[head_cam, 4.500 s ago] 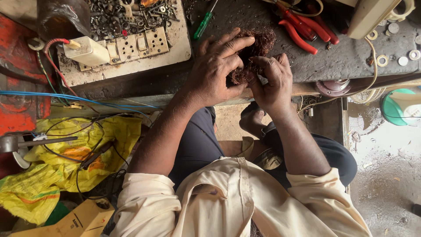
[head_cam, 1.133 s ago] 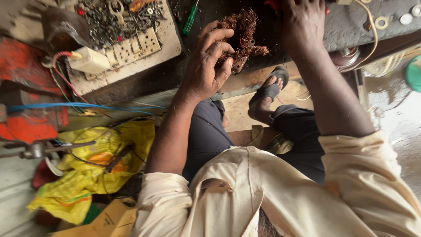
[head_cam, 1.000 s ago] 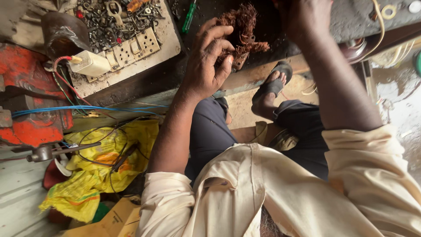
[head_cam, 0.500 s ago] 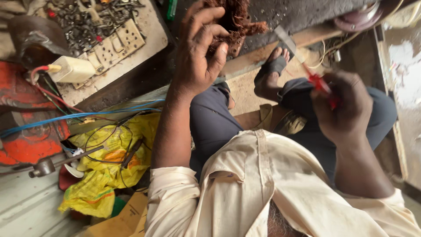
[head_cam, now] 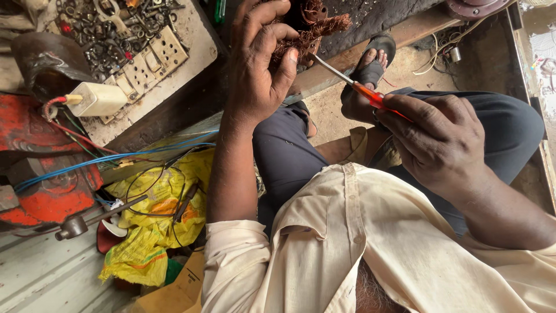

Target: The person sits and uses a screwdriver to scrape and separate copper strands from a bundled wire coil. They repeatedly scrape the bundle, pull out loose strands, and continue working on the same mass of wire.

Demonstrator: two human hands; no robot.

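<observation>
Right hand (head_cam: 440, 145) now back with screwdriver (head_cam: 353, 84) gripped — left hand (head_cam: 258, 64) fingers clasp copper coil (head_cam: 315, 23).

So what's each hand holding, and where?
Left hand grips a clump of copper wire by its side. Right hand holds a screwdriver by its red handle.

A dark workbench (head_cam: 376, 17) carries a socket board (head_cam: 152, 55), loose screws and nuts (head_cam: 98, 29), and a green screwdriver (head_cam: 220, 10).

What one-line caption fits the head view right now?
Left hand grips a tangled copper wire bundle at the bench edge while right hand aims a red-handled screwdriver toward it.
</observation>
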